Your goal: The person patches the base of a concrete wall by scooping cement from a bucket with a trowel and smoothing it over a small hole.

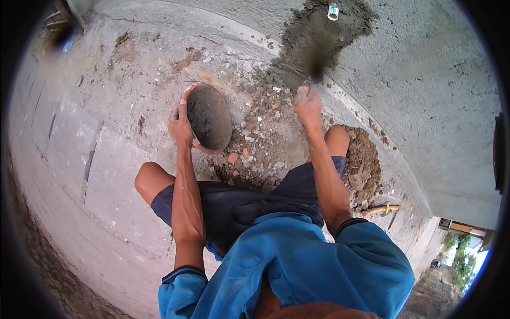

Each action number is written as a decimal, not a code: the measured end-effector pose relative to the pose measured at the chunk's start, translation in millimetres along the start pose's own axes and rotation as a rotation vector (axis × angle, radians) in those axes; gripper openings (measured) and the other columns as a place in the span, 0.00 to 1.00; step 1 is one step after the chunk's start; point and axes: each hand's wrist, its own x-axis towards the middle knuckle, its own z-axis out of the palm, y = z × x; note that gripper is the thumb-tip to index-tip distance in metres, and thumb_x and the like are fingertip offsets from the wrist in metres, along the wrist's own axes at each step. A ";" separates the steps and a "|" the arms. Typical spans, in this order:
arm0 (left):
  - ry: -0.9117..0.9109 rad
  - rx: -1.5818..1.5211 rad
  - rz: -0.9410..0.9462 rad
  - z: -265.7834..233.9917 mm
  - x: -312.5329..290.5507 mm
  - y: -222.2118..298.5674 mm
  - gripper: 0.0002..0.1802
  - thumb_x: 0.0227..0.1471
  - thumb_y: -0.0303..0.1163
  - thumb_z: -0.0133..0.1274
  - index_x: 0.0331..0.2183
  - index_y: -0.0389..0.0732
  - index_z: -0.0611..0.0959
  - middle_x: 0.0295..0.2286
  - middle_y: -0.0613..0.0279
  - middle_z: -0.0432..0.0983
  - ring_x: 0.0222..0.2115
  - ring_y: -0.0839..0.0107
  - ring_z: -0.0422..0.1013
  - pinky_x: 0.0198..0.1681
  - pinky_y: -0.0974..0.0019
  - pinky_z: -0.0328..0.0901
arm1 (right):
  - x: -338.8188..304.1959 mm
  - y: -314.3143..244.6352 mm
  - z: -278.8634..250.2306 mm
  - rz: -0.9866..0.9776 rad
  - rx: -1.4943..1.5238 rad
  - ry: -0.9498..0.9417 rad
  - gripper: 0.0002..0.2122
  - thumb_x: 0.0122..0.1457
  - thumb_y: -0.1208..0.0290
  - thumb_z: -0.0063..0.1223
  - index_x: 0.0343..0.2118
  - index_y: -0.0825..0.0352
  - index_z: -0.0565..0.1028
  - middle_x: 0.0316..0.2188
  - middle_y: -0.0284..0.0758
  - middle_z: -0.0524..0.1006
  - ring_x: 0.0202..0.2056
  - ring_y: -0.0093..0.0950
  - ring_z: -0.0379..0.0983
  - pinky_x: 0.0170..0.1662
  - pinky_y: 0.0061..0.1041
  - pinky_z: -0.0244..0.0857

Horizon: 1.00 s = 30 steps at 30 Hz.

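Note:
My left hand [179,121] grips the rim of a round bowl [210,117] smeared with grey mortar and holds it tilted above the rubble. My right hand [308,105] is closed on the handle of a trowel [314,69], whose blade presses against a dark patch of wet mortar [319,32] on the grey wall. A short white pipe end [333,11] sticks out of the wall at the top of that patch. I am squatting, with both knees spread wide.
Broken brick and mortar rubble [260,138] lies between my legs at the wall's foot. A heap of brown soil [364,165] sits by my right knee, and a wooden-handled hammer [380,210] lies beyond it. Concrete pavement [79,149] stretches to the left.

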 end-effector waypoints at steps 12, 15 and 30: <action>-0.027 -0.050 0.034 3.7 -0.3 3.9 0.28 0.67 0.52 0.52 0.52 0.36 0.85 0.44 0.56 0.83 0.46 0.67 0.74 0.53 0.63 0.65 | 30.1 45.9 -0.3 0.061 -0.152 -0.239 0.15 0.65 0.65 0.50 0.46 0.73 0.76 0.21 0.32 0.72 0.21 0.24 0.69 0.26 0.29 0.65; -0.011 -0.032 0.021 2.8 2.7 0.3 0.30 0.66 0.54 0.52 0.54 0.38 0.84 0.44 0.53 0.84 0.47 0.64 0.76 0.53 0.62 0.66 | 53.3 42.4 -10.0 0.074 -0.134 -0.166 0.16 0.64 0.64 0.51 0.45 0.75 0.76 0.34 0.50 0.78 0.39 0.48 0.74 0.42 0.42 0.67; 0.023 0.065 0.030 -3.1 1.7 -9.5 0.29 0.66 0.57 0.51 0.52 0.43 0.86 0.40 0.52 0.85 0.43 0.63 0.78 0.49 0.61 0.67 | 37.4 -108.6 -76.6 0.134 0.346 -0.105 0.16 0.72 0.62 0.48 0.51 0.70 0.75 0.25 0.29 0.72 0.23 0.18 0.67 0.25 0.22 0.63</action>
